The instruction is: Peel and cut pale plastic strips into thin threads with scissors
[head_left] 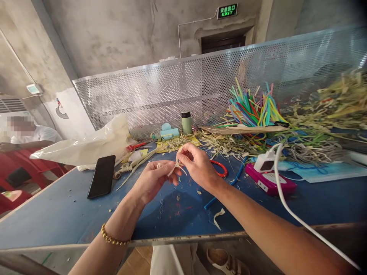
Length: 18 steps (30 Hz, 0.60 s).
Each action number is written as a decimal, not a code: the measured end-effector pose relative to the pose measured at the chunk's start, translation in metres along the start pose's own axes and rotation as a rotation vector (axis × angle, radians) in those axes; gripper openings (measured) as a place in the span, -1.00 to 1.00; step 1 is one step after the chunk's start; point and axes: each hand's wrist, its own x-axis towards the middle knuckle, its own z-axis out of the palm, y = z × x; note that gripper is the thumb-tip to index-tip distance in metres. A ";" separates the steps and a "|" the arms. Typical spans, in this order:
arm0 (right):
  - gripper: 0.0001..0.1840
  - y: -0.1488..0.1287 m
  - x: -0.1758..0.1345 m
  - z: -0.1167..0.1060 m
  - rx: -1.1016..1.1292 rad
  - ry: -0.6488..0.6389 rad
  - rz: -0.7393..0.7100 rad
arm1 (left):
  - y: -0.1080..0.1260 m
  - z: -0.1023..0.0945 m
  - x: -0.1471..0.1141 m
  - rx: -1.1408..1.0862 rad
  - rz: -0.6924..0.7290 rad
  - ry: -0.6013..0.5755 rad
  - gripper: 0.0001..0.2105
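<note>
A small piece of pale plant-fibre strips (178,165), knotted or woven with loose ends sticking out, is held between my two hands above the blue table. My left hand (156,175) pinches it from the left, fingertips partly hidden. From the right, my right hand (195,164) grips a strip between thumb and forefinger. Beyond my left hand lie more pale strips (137,166) and red-handled scissors (136,146). A red ring-shaped handle (220,169) and a blue cord (239,173) rest near my right wrist.
A black phone (101,177) and a plastic bag (86,141) are at left. A green bottle (187,123), coloured pipe cleaners (255,107) and heaped dry strips (223,143) line the perforated metal screen (155,95). At right, a white cable (279,191) runs from a charger on a magenta power block (272,183).
</note>
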 end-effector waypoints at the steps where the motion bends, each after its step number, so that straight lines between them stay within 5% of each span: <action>1: -0.88 -0.001 0.000 0.000 0.001 -0.009 -0.009 | 0.000 0.000 0.000 0.006 -0.002 -0.005 -0.74; 9: -0.84 -0.007 -0.002 -0.001 0.076 -0.098 -0.005 | -0.002 -0.001 0.001 -0.058 -0.022 0.000 -0.79; 13: -0.82 -0.001 0.002 -0.006 -0.054 -0.077 -0.008 | -0.004 -0.002 0.004 0.041 0.046 0.180 -0.79; 18: -0.89 0.004 0.003 -0.009 -0.479 -0.044 -0.209 | -0.010 -0.004 0.008 0.452 0.214 0.463 -0.86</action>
